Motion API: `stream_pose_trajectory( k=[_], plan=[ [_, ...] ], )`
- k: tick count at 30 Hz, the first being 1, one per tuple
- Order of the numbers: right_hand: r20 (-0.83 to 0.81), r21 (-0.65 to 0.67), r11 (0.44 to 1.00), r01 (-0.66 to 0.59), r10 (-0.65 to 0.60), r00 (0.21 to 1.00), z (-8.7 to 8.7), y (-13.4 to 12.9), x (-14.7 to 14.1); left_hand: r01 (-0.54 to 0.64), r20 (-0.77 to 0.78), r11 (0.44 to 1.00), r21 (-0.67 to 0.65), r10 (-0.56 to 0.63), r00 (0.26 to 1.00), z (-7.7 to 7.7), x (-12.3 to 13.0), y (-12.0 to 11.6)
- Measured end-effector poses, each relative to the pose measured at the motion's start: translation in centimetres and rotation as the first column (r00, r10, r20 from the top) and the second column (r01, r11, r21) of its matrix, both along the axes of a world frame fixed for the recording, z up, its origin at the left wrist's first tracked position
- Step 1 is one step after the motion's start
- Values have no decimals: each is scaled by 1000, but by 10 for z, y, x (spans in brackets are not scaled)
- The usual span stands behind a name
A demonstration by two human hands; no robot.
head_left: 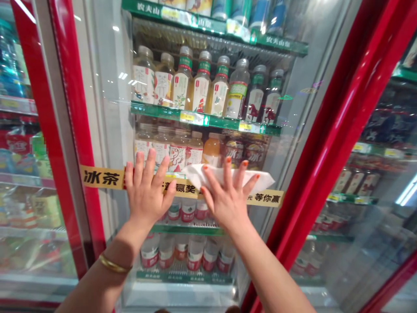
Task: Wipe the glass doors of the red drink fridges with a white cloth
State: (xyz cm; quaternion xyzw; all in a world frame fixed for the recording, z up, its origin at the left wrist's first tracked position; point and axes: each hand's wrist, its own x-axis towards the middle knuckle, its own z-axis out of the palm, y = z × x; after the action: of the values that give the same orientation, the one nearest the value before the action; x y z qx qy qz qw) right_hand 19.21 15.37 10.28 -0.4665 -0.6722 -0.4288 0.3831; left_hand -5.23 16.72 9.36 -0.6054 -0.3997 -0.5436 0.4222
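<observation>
In the head view my left hand (146,191) lies flat with spread fingers against the glass door (110,113), holding nothing. Its fingers cross a yellow strip (267,198) with black Chinese lettering. To its right, my right hand (228,195) has its fingers apart and holds a white tissue (262,179) pressed to the glass under them. The tissue looks folded and covers part of the strip. Behind the glass, bottles with white labels (201,89) stand in rows. My palms and the tissue's underside are hidden.
Red frames (329,130) run along both sides of the door. Green-edged shelves (224,118) with price tags carry drinks inside. More glass-fronted coolers with drinks (352,180) stand left and right. Lights reflect in the glass.
</observation>
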Motion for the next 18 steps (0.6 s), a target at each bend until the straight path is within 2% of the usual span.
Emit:
stream_pose_trajectory(
  k=[1,2,3,4,6,8,9,10,11,12,14,16,17,18],
  plan=[
    [-77,14,999,31,-30,997,15,3,12,1,0,1000,1,-1,1000,0,0,0],
    [-161,21,998,62,-58,985,22,5,25,0,2,1000,2,0,1000,0,0,0],
    [-236,23,996,88,-80,968,19,7,36,0,5,1000,1,0,1000,0,0,0],
    [-291,25,994,102,-91,952,7,6,44,2,7,1000,0,-2,1000,0,1,0],
    [-305,24,995,96,-84,949,-37,2,46,13,9,1000,-3,-13,1000,0,1,0],
    [-177,12,999,37,-34,984,-83,-4,27,32,8,999,-11,-32,999,-1,0,0],
    [-74,-4,1000,-4,4,997,-97,-6,13,42,7,999,-14,-42,999,-1,-1,-1],
    [10,-16,999,-30,30,999,-102,-8,-1,50,6,999,-17,-50,999,-1,-1,-1],
    [72,-23,998,-53,54,996,-97,-9,-14,57,4,998,-19,-57,998,-1,-2,-1],
    [102,-19,998,-68,69,992,-83,-8,-23,64,2,998,-20,-64,998,-1,-3,-1],
    [63,25,997,-78,76,995,-39,-3,-27,76,1,997,-24,-76,997,-2,-3,-1],
    [-55,90,995,-48,53,997,-2,4,-13,77,7,997,-24,-77,997,-2,-3,-1],
    [-118,109,994,-20,33,992,6,6,-4,71,12,997,-24,-71,997,-3,-3,-1],
    [-172,115,993,7,13,985,4,8,5,63,17,998,-22,-63,998,-3,-2,-1]
  ],
)
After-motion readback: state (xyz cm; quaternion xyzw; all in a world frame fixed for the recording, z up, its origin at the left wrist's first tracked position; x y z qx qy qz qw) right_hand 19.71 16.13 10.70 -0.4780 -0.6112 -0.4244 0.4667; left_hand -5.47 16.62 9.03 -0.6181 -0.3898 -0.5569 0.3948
